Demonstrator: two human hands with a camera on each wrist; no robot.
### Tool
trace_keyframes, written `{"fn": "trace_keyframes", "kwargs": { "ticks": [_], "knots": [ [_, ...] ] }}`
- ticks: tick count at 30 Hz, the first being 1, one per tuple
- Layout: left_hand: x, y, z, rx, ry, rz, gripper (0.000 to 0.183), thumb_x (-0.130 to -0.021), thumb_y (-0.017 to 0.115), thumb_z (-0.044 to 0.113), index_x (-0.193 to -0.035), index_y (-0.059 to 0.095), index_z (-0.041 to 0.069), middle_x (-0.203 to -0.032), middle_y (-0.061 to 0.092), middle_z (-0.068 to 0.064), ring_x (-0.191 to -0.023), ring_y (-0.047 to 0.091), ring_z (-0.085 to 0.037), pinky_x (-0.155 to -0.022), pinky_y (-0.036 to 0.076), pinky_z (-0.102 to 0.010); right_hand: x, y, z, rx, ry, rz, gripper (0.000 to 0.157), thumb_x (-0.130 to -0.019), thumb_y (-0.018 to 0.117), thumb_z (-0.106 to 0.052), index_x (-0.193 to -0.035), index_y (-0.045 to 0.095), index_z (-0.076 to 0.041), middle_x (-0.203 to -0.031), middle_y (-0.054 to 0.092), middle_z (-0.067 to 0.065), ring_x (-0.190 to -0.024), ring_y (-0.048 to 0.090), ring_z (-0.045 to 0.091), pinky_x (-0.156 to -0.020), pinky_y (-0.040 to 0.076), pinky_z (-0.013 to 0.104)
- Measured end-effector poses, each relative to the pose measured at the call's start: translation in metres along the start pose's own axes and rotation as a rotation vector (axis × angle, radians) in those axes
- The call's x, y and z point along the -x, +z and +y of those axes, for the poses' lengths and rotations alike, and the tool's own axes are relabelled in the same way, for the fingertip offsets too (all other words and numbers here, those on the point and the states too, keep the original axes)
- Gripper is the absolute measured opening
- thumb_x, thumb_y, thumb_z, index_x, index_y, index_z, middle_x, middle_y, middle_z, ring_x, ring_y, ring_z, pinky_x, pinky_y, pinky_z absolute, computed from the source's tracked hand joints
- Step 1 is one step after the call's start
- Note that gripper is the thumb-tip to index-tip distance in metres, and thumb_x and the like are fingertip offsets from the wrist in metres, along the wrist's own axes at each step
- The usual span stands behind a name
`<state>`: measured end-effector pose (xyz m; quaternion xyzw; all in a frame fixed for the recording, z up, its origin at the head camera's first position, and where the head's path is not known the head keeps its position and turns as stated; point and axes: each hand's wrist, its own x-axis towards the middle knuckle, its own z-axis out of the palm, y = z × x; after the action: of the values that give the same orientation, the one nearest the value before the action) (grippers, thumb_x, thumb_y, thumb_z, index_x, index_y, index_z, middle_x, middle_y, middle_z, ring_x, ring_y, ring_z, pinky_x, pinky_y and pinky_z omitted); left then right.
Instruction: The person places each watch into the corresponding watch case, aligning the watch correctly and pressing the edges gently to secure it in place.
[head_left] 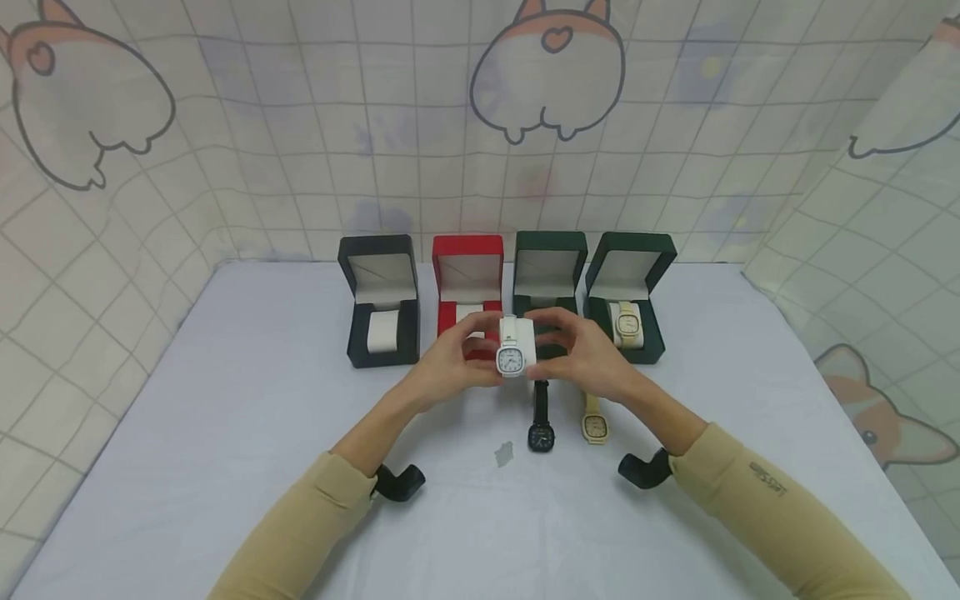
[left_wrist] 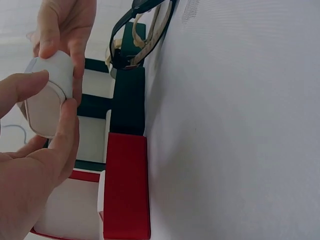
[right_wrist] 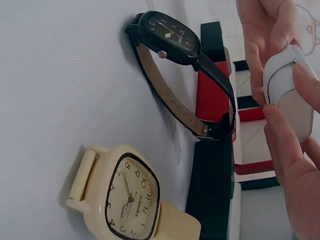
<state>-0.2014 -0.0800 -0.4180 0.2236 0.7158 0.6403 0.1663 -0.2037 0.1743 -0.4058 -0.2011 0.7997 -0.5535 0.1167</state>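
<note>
A white wristwatch (head_left: 510, 359) is wrapped on a white watch cushion (head_left: 527, 340), raised over the table in front of the boxes, its dial facing the head camera. My left hand (head_left: 455, 357) grips it from the left, thumb and fingers curled over the end. From the other side my right hand (head_left: 588, 357) pinches the cushion end. Both wrist views show the fingers around the white cushion (left_wrist: 59, 70). Below the hands, a black wristwatch (head_left: 541, 435) and a cream-gold wristwatch (head_left: 595, 427) lie on the table, straps partly hidden by the right hand.
Four open watch boxes line the back: a dark box (head_left: 351, 337) with a bare white cushion, a red box (head_left: 468, 245), a green box (head_left: 551, 242) partly behind the hands, and another green box (head_left: 652, 342) holding a gold watch (head_left: 627, 323). A small grey patch (head_left: 504, 454) marks the tablecloth.
</note>
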Motion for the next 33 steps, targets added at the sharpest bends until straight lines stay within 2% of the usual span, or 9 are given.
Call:
{"fn": "trace_keyframes", "kwargs": {
  "ticks": [9, 19, 23, 28, 33],
  "knots": [
    [-0.002, 0.005, 0.003, -0.039, -0.016, -0.015, 0.079, -0.088, 0.078, -0.001, -0.154, 0.038, 0.014, -0.148, 0.044, -0.009, -0.124, 0.059, -0.028, -0.094, 0.056, -0.037, -0.001, 0.002, -0.001, -0.012, -0.025, -0.018, 0.079, -0.080, 0.088, -0.001, -0.147, 0.047, -0.004, -0.146, 0.050, 0.012, -0.121, 0.059, 0.032, -0.090, 0.058, 0.038],
    [0.000, 0.008, 0.002, -0.024, -0.021, -0.038, 0.088, -0.088, 0.079, -0.001, -0.160, 0.031, 0.016, -0.151, 0.042, -0.010, -0.129, 0.055, -0.031, -0.099, 0.054, -0.039, 0.001, -0.001, 0.003, -0.025, -0.014, -0.032, 0.080, -0.081, 0.087, -0.003, -0.149, 0.045, -0.004, -0.149, 0.047, 0.011, -0.127, 0.056, 0.033, -0.093, 0.057, 0.039],
    [0.001, 0.011, -0.001, -0.071, 0.059, -0.014, 0.092, -0.085, 0.082, 0.001, -0.160, 0.033, 0.020, -0.153, 0.037, -0.007, -0.136, 0.047, -0.029, -0.102, 0.051, -0.043, 0.001, -0.003, 0.004, -0.024, -0.001, -0.032, 0.079, -0.083, 0.087, -0.006, -0.150, 0.044, -0.006, -0.150, 0.047, 0.010, -0.129, 0.055, 0.033, -0.094, 0.057, 0.040],
    [0.001, 0.015, -0.003, -0.162, 0.188, 0.035, 0.078, -0.085, 0.084, 0.004, -0.152, 0.046, 0.019, -0.155, 0.036, -0.003, -0.139, 0.038, -0.024, -0.104, 0.050, -0.041, 0.002, -0.004, 0.002, -0.029, 0.025, -0.031, 0.080, -0.084, 0.086, -0.006, -0.151, 0.043, -0.006, -0.152, 0.045, 0.011, -0.130, 0.054, 0.034, -0.095, 0.056, 0.040],
    [0.002, 0.017, -0.001, -0.200, 0.212, 0.050, 0.065, -0.087, 0.083, 0.007, -0.145, 0.055, 0.018, -0.159, 0.036, -0.004, -0.141, 0.038, -0.023, -0.103, 0.050, -0.040, 0.003, -0.004, 0.001, -0.042, 0.037, -0.038, 0.079, -0.084, 0.085, -0.006, -0.151, 0.043, -0.005, -0.153, 0.045, 0.011, -0.130, 0.055, 0.034, -0.095, 0.056, 0.040]
  ]
}}
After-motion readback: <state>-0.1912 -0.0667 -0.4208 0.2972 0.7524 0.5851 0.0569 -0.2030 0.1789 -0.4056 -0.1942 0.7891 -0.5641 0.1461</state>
